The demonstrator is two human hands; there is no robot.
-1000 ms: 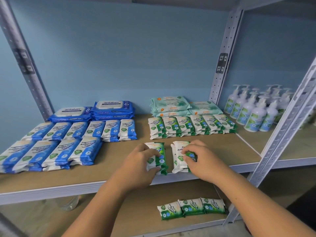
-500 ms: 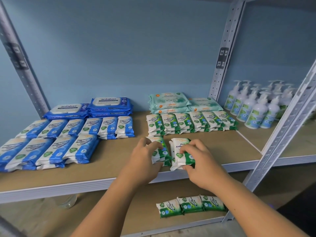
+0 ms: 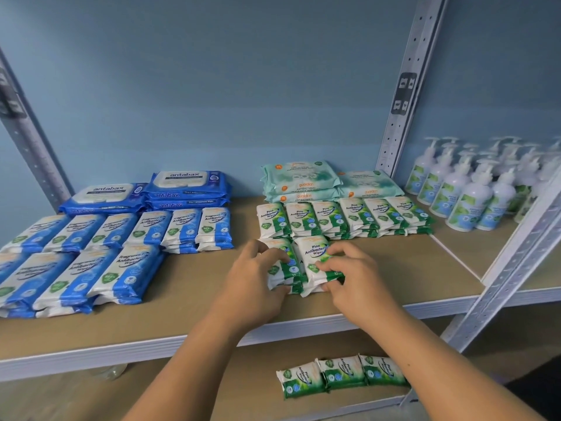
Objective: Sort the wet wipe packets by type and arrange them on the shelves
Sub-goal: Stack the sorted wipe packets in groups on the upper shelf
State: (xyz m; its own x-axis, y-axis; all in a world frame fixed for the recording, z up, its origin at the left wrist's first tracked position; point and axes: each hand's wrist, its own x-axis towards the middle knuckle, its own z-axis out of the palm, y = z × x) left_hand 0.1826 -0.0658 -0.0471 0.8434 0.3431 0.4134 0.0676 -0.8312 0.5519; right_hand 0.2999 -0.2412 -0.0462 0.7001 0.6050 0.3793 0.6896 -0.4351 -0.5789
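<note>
On the upper shelf (image 3: 409, 268), just nearer than the green row (image 3: 343, 218), my left hand (image 3: 255, 284) grips one green packet (image 3: 288, 264) and my right hand (image 3: 355, 275) pinches its twin (image 3: 312, 256), butted together, I judge, to start a matching second row.

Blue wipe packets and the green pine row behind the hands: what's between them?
Nothing: in the head view only a bare strip of shelf board separates the blue packets from the green pine row.

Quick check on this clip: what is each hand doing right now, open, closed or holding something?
Left hand: grips the left pine wipes pack.
Right hand: grips the right pine wipes pack beside it.
</note>
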